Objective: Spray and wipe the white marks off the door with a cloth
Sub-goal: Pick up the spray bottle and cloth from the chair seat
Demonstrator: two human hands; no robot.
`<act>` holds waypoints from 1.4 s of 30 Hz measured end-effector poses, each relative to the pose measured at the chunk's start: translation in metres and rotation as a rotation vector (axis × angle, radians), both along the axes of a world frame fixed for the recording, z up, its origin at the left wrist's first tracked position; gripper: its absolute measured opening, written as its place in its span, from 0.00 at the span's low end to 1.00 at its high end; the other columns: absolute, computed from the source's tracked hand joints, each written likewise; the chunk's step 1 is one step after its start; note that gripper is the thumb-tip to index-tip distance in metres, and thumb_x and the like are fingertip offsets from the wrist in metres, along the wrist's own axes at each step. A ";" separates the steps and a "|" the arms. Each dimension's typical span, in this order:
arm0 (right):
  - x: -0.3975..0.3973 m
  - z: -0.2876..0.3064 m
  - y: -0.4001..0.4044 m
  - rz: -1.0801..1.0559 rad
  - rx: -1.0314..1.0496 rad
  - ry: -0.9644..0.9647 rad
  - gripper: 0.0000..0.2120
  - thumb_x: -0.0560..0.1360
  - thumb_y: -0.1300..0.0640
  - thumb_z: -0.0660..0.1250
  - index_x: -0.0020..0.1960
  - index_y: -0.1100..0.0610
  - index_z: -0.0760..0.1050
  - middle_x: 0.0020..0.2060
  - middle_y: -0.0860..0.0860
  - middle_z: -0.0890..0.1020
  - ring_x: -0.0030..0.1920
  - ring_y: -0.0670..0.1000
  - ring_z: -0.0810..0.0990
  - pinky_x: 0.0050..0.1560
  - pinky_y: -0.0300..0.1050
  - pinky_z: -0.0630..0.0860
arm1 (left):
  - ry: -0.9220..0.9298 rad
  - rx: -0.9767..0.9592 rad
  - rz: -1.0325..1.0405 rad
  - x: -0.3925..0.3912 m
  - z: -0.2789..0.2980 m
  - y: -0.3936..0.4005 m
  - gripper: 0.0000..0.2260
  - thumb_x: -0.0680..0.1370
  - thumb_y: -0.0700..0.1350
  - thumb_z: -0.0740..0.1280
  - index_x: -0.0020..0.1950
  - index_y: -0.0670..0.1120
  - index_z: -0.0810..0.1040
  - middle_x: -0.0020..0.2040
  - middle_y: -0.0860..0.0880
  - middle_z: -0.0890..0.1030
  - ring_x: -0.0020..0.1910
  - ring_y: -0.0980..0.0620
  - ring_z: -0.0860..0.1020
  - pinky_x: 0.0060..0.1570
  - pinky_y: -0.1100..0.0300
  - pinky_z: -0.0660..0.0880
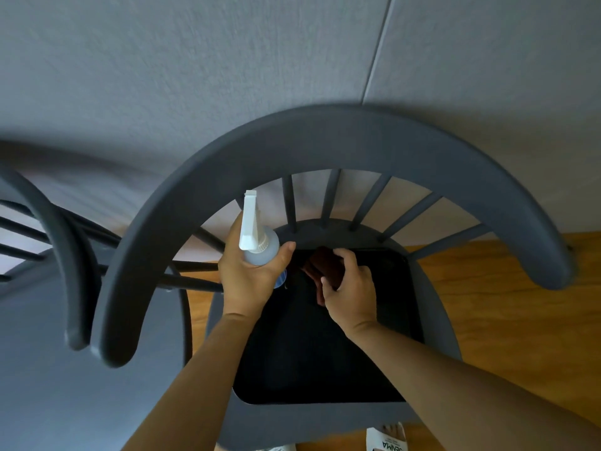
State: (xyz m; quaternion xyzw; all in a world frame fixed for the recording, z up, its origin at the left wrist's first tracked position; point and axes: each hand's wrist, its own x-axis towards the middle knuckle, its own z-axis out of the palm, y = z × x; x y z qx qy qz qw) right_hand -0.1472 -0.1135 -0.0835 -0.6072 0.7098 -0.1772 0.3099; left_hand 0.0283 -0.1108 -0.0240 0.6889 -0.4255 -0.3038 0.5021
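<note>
Both forearms reach down from the lower edge of the view toward a dark grey chair (341, 141). One left hand (248, 275) wraps its fingers and thumb round the neck of a clear spray bottle (260, 245), which stands roughly upright with its white trigger head pointing away from the person; whether liquid is inside cannot be told. Just beside it, the right hand (349, 288) curls palm-down over a dark brown cloth (327, 265), pinching it where it lies at the back of the black seat cushion (309, 359). Behind the curved, spindled chair back rises a grey textured wall (227, 60), with wooden floor (504, 304) to the right. A second chair (48, 229) stands at the left.
</note>
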 end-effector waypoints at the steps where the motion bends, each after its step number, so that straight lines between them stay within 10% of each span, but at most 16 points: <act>1: -0.002 0.005 -0.001 0.010 0.008 -0.029 0.30 0.74 0.55 0.77 0.71 0.44 0.67 0.58 0.54 0.79 0.58 0.56 0.79 0.55 0.49 0.80 | 0.012 0.004 0.001 -0.002 0.002 -0.002 0.31 0.72 0.48 0.81 0.71 0.44 0.73 0.58 0.49 0.79 0.60 0.47 0.79 0.62 0.42 0.80; 17: -0.032 0.241 0.005 -0.212 -0.043 -0.594 0.17 0.75 0.63 0.73 0.57 0.45 0.80 0.48 0.41 0.84 0.48 0.38 0.82 0.51 0.42 0.83 | 0.041 -0.122 -0.205 -0.037 0.208 0.019 0.19 0.71 0.50 0.81 0.57 0.48 0.79 0.45 0.60 0.82 0.45 0.55 0.81 0.47 0.62 0.78; 21: -0.051 0.334 0.005 -0.168 -0.121 -0.585 0.17 0.74 0.60 0.75 0.58 0.47 0.75 0.49 0.42 0.81 0.47 0.38 0.81 0.43 0.29 0.77 | 0.061 -0.155 -0.319 -0.054 0.289 0.026 0.21 0.68 0.58 0.79 0.56 0.51 0.80 0.45 0.55 0.84 0.46 0.52 0.83 0.49 0.54 0.82; 27: -0.076 0.454 0.011 -0.214 -0.244 -0.657 0.15 0.72 0.58 0.78 0.51 0.49 0.75 0.46 0.50 0.83 0.46 0.51 0.85 0.48 0.59 0.85 | 0.105 -0.287 -0.435 -0.080 0.398 0.034 0.17 0.68 0.54 0.79 0.52 0.50 0.80 0.43 0.48 0.84 0.43 0.48 0.83 0.42 0.55 0.82; 42: -0.137 0.658 0.069 0.162 -0.391 -0.978 0.24 0.70 0.59 0.78 0.65 0.56 0.80 0.56 0.57 0.86 0.57 0.59 0.85 0.52 0.48 0.82 | 0.291 -0.487 -0.590 -0.133 0.576 0.053 0.13 0.69 0.48 0.80 0.49 0.47 0.82 0.43 0.40 0.85 0.44 0.32 0.83 0.42 0.31 0.81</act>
